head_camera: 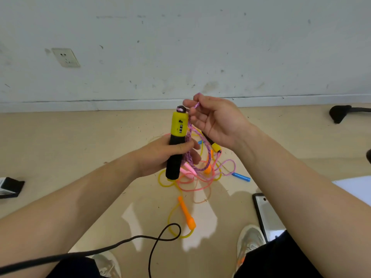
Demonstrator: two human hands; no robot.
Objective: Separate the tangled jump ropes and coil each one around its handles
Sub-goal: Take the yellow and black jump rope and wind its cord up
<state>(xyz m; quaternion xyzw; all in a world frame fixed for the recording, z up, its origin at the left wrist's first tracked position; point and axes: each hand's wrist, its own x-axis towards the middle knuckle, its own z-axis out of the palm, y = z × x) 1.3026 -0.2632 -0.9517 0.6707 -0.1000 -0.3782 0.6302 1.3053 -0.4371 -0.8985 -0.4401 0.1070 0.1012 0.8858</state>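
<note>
The left hand point(160, 155) grips the upright yellow handle point(176, 145) as an anchor; the right hand point(212, 121) pinches the purple rope point(197, 106), lifting it from the tangle point(200, 177).

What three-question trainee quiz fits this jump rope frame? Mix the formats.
1. True or false: the left hand grips the yellow-and-black foam-grip handle upright.
2. The right hand holds the pink-and-purple braided rope with: A a fingertip pinch; B a full fist; C a flat palm.
3. Fill in: the orange plastic handle lying nearest the shoes joins a ___ cord.
Key: 1 true; 2 A; 3 yellow.
</note>
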